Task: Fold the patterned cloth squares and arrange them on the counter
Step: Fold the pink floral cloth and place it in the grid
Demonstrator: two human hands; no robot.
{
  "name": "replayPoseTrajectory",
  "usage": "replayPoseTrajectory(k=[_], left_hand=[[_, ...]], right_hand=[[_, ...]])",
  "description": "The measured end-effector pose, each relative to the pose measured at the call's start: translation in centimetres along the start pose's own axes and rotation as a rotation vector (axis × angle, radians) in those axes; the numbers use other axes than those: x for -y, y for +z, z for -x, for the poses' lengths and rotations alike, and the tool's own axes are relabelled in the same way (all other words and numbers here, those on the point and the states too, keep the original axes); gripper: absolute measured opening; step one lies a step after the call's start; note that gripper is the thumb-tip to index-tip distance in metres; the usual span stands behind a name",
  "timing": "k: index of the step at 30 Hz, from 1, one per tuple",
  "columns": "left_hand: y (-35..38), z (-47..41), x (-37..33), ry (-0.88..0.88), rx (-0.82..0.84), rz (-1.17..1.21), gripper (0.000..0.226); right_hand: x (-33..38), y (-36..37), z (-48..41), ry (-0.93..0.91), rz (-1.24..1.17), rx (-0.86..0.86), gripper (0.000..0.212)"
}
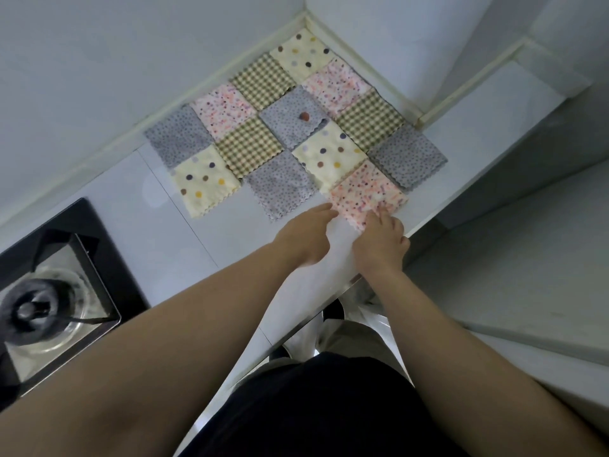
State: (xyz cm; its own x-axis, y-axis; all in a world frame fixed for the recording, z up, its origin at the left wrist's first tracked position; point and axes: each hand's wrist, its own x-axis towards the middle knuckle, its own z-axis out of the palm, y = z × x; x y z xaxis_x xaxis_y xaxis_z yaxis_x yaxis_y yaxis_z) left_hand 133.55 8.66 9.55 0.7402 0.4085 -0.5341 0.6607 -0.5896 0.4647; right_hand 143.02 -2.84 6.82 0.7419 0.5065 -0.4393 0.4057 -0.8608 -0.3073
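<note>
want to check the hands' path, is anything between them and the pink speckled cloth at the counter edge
Nothing visible does. The right hand touches the pink speckled cloth, and the left hand reaches its near corner over bare counter.

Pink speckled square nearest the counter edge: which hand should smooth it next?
Probably the right hand: its fingers rest on the pink speckled square. The left hand lies beside it on the counter, fingertips just at its corner.

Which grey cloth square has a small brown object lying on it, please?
The grey square at the grid's centre; only it carries the brown object.
</note>
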Motion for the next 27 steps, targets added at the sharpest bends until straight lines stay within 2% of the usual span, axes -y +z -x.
replayPoseTrajectory(k=[4, 8, 14, 21, 27], left_hand=[[0.3, 2.2, 1.2, -0.116, -0.150, 0.126, 0.050], [0.9, 5.3, 2.2, -0.194, -0.238, 0.276, 0.041], [2.4, 11.8, 4.7, -0.261, -0.380, 0.450, 0.030], [5.6, 23.7, 9.6, -0.314, -0.592, 0.569, 0.029], [11.1, 38.1, 15.1, -0.416, -0.742, 0.636, 0.026]], right_hand=[[1.0, -0.4, 0.5, -0.013, -0.138, -0.095, 0.052], [2.5, -0.8, 1.2, 0.001, -0.245, -0.107, 0.047], [5.3, 0.0, 5.8, -0.150, -0.327, -0.065, 0.035], [9.2, 5.0, 16.8, -0.346, -0.379, -0.043, 0.029], [11.0, 12.5, 30.2, -0.493, -0.378, -0.019, 0.031]])
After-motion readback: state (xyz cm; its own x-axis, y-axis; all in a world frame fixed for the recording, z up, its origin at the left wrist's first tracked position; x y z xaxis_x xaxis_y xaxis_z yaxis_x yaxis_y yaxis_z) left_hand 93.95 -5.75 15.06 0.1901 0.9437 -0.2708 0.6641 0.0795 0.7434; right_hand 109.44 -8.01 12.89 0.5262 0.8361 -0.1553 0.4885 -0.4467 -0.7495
